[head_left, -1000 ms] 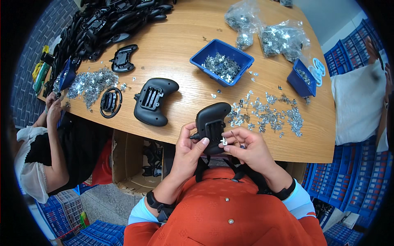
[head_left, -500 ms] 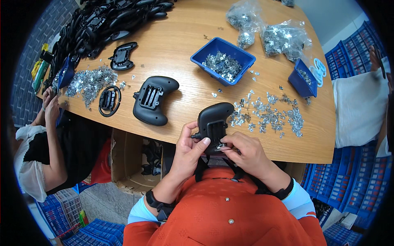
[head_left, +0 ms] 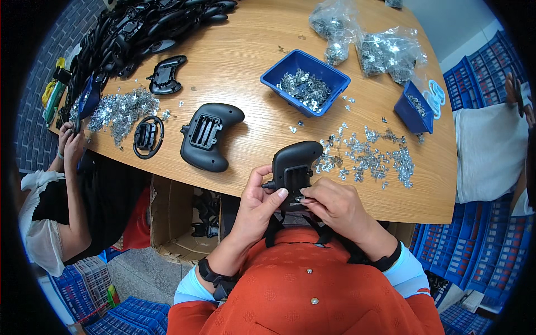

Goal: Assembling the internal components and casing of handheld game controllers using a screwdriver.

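My left hand [head_left: 259,202] is closed round the side of a black game controller shell [head_left: 295,159], its thumb on the edge of the battery compartment. The shell is tilted, its open compartment facing up toward me. At the compartment's near end, my right hand [head_left: 335,202] pinches a small shiny metal piece [head_left: 301,200]; the fingertips partly hide it. A second controller shell [head_left: 223,116] lies to the left on the table, its slotted battery compartment showing. Beside it are a round black wheel-shaped part [head_left: 148,137] and another black shell half [head_left: 167,75].
Loose metal clips [head_left: 371,153] lie right of my hands. Beyond stand a blue bin [head_left: 340,92] of clips, a smaller blue bin [head_left: 410,114] and clear bags [head_left: 388,50]. Black shells [head_left: 139,33] are heaped far left. A co-worker's hands [head_left: 70,139] work at the left edge.
The controller shell has shifted very slightly right in my hands. My right fingers stay at the near end of its compartment. The co-worker's hands at the left have moved slightly.
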A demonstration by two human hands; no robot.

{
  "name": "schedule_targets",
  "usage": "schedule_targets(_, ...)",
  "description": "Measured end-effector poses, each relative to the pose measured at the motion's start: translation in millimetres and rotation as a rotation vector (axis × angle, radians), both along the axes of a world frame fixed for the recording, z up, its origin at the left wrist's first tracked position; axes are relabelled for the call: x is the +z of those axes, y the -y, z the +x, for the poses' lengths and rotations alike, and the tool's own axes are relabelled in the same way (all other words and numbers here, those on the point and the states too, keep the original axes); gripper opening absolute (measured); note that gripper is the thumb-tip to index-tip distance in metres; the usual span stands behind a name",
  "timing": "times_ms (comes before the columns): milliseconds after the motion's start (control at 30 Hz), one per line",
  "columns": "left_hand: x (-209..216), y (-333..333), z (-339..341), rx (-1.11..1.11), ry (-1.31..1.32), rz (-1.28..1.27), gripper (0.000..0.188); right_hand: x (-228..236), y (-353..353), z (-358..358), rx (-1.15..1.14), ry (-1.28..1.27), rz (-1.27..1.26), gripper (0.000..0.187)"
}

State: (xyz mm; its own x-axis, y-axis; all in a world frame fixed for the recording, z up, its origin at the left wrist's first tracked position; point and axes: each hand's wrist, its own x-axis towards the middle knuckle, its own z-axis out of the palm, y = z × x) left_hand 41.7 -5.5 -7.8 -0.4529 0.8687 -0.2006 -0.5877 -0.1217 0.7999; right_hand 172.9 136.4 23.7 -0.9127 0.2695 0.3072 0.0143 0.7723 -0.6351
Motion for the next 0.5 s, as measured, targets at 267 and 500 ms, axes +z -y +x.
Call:
schedule_targets(267,1,-2,-4,-0.023,-0.028,-0.040,0.044,7,-3,-3,0.023,0.023,0.089,0.018)
schedule_targets(500,-6,0,2,-0.014,0.041,-0.065,0.049,6,-3,1,0.041,0.020,0.162,0.017)
